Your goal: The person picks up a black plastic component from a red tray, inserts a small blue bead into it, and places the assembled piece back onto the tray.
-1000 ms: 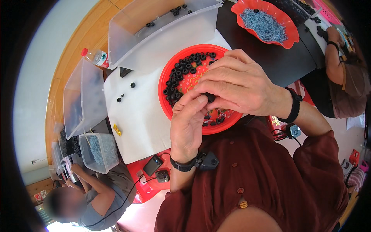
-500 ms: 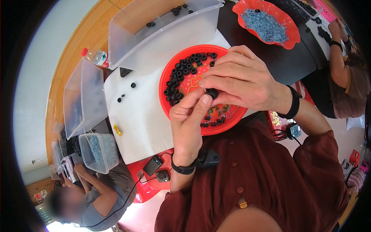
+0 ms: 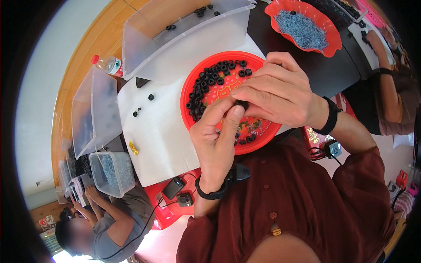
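Both my hands meet over a round red tray (image 3: pixel 186 94), gripping one small black round part (image 3: pixel 241 104) between them. My left hand (image 3: pixel 218 131) pinches it from below, thumb pressed on its near side. From the right, my right hand (image 3: pixel 280 94) closes over it with curled fingers, which hide most of the part. Several black ring-like parts (image 3: pixel 202 83) line the tray's far and left side, each with a hole in it. A few smaller black pieces (image 3: pixel 247 139) lie near its front edge, partly behind my left hand.
A large clear bin (image 3: pixel 188 39) with a few black parts stands beyond the tray. Loose black pieces (image 3: pixel 151 97) and a yellow wrapper (image 3: pixel 133 148) lie on the white sheet (image 3: pixel 158 131). A red scalloped bowl (image 3: pixel 274 8) of small bluish pieces is at far right. Co-workers sit on both sides.
My right hand has shifted slightly right and tilted, uncovering black parts at the tray's far right. Both hands still grip the small part. The co-worker's arm at right has moved.
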Tool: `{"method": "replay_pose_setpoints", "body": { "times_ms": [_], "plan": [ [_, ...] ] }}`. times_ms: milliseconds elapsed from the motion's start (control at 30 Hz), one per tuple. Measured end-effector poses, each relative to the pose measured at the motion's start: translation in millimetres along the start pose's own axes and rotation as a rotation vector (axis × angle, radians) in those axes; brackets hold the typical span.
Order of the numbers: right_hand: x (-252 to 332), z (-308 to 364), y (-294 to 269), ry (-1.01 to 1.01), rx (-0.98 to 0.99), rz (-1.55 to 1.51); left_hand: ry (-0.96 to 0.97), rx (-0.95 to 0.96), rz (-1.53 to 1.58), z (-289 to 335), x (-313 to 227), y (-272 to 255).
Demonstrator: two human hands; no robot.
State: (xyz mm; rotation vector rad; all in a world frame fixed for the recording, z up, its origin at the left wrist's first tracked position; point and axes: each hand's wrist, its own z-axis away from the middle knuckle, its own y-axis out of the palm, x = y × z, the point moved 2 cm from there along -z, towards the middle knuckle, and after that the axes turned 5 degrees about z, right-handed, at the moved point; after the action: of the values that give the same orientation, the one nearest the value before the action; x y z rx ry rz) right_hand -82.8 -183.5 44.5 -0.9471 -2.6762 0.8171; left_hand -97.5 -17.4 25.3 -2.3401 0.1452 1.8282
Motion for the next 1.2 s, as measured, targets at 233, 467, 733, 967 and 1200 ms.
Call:
{"method": "replay_pose_setpoints", "body": {
  "times_ms": [233,467,733,967,1200],
  "plan": [
    [1.6,-2.2,-5.0,0.044,0.061,-0.087,-0.220,0.018,0.541,4.0,7.4,0.9],
    [-11.8,-8.3,-13.7,0.156,0.294,-0.362,-0.172,0.054,0.441,7.7,6.4,0.1],
    [-10.8,-7.9,-12.6,0.408,0.277,-0.571,-0.222,0.073,0.405,6.9,4.9,-2.7],
    [-10.3,-11.1,-15.1,0.382,0.300,-0.533,-0.214,0.059,0.374,9.4,4.8,-3.8],
    [-5.0,-13.6,-13.8,0.239,0.339,-0.373,-0.161,0.029,0.336,10.0,6.2,-5.4]
  ]
}}
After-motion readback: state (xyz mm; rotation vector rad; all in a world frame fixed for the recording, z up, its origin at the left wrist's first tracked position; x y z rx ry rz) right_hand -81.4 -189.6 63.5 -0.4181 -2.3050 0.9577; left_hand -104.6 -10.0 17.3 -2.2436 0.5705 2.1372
